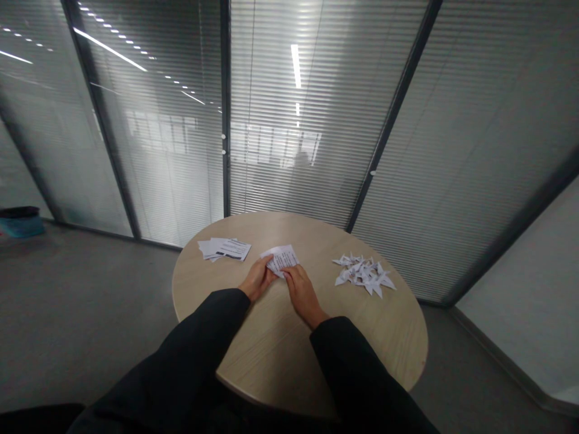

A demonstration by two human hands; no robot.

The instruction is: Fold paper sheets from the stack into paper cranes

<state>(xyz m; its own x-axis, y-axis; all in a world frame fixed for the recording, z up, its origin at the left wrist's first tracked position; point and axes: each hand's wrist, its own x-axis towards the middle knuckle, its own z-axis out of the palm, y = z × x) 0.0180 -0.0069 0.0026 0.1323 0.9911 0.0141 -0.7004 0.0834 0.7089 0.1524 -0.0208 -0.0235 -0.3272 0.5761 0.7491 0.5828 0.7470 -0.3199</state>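
Observation:
My left hand (257,278) and my right hand (302,294) meet near the middle of a round light-wood table (289,232). Both pinch a partly folded sheet of printed white paper (283,259) between them. Left of my left hand lies a loose stack of printed paper sheets (225,249), not touching either hand. To the right of my right hand sits a heap of several white origami cranes (363,274), also apart from my hands.
Glass partitions with slatted blinds (289,132) stand just beyond the table's far edge. Grey carpet (90,289) surrounds the table. A dark-topped teal bin (20,222) stands far off at the left by the wall.

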